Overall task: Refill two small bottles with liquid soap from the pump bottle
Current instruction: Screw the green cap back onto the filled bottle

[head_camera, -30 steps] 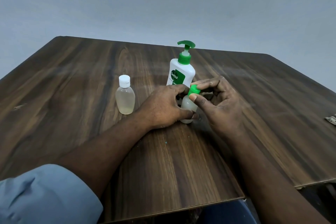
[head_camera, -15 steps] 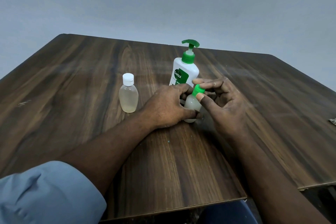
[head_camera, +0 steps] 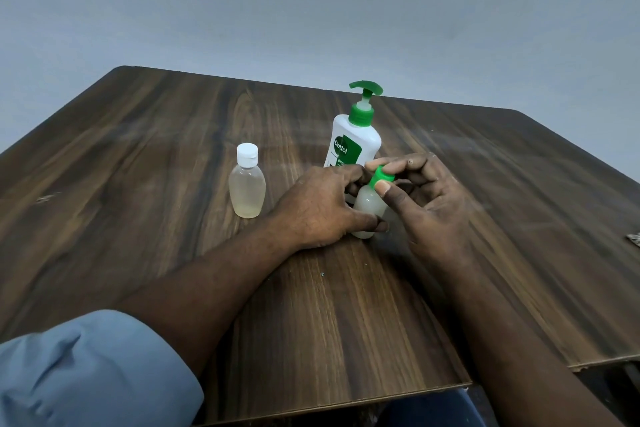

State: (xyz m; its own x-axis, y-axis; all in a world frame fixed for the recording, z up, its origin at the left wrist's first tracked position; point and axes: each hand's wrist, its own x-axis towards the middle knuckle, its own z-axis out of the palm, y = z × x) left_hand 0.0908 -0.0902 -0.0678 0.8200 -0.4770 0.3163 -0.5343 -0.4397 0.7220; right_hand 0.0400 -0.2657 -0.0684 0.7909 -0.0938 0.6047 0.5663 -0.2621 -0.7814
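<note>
Right grip (head_camera: 429,204) pinching green cap (head_camera: 381,178), left grip (head_camera: 322,208) apparently round half-hidden small bottle (head_camera: 369,209)

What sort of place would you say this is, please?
Likely a plain indoor room, home or office I cannot tell: a wood-grain table, a bare grey wall behind it, and a pump bottle of soap standing on the table.

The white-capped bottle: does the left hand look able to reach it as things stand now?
Probably yes. The white-capped bottle stands upright just beside the left hand, with only bare table between them. But that hand grips the green-capped bottle, so it would have to let go first.
</note>
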